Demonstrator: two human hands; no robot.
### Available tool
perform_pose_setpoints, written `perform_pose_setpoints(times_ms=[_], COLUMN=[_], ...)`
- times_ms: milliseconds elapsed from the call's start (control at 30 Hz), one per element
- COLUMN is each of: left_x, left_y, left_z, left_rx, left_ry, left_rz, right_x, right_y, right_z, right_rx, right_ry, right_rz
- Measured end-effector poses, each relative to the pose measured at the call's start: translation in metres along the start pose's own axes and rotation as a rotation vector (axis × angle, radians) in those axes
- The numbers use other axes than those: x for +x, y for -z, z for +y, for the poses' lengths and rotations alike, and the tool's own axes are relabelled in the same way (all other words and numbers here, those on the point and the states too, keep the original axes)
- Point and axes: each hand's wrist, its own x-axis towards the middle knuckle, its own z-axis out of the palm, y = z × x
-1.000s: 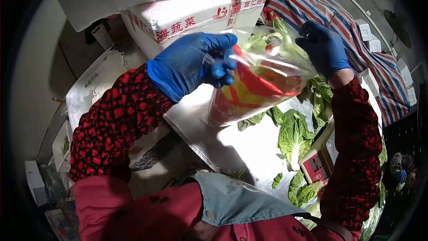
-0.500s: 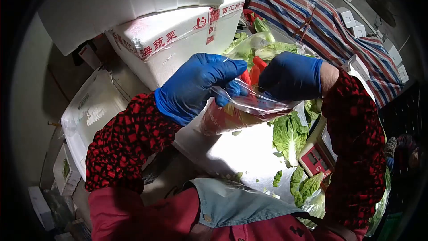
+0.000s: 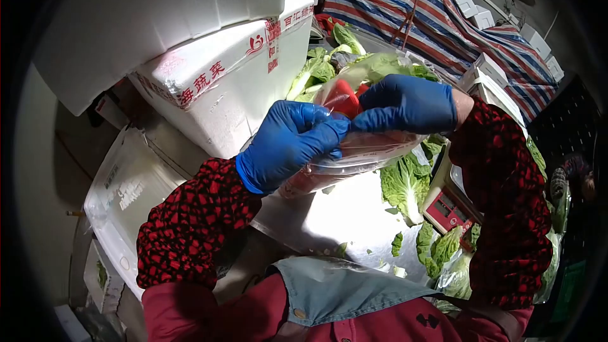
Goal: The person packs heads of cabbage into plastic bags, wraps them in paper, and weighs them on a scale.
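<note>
Both my hands wear blue gloves and meet above the work surface. My left hand (image 3: pixel 292 142) pinches the edge of a clear plastic bag (image 3: pixel 364 152) between thumb and fingers. Close against it, my right hand (image 3: pixel 405 106) is closed on the same bag. A red piece (image 3: pixel 342 97), perhaps tape or plastic, shows between the hands. Below them the bag hangs over the bright white surface (image 3: pixel 329 221); its contents are hard to make out.
Green leafy vegetables (image 3: pixel 405 187) lie right of the bag, near a red and white scale (image 3: pixel 448 210). White foam boxes (image 3: pixel 234 82) stand at the upper left, an empty foam tray (image 3: pixel 130 193) at left. Striped sheeting (image 3: pixel 380 6) covers things behind.
My hands have come together at the bag, and my left fingers have closed more tightly on its edge. The view has shifted, so the boxes and sheeting appear further left.
</note>
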Motion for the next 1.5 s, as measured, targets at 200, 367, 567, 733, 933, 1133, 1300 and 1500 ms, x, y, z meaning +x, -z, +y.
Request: perform_pose_setpoints(times_ms=[200,367,567,733,933,1133,1300,1500], left_x=[0.002,0.009,0.019,0.008,0.006,0.005,-0.007,-0.018], left_y=[0.005,0.007,0.09,0.087,0.045,0.055,0.048,0.032], left_z=[0.009,0.034,-0.012,-0.114,-0.107,-0.105,-0.086,-0.079], left_rx=[0.01,0.09,0.177,0.247,0.005,-0.01,0.015,-0.019], left_ry=[0.041,0.021,-0.398,-0.064,-0.048,-0.1,-0.202,-0.204], left_rz=[-0.068,0.064,0.148,-0.222,0.102,0.154,0.148,0.154], right_x=[-0.003,-0.007,-0.044,-0.066,-0.165,-0.247,-0.164,0.012], right_y=[-0.001,-0.015,0.0,0.075,0.243,0.188,0.052,-0.105], right_z=[0.035,0.025,-0.033,-0.005,0.15,0.381,0.318,0.134], right_rx=[-0.188,-0.337,-0.263,-0.219,-0.435,-0.226,-0.971,0.92], right_ry=[0.004,0.371,0.535,0.416,-0.16,-1.196,-0.965,0.271], right_rz=[0.024,0.359,0.806,1.319,1.829,1.607,1.801,0.617])
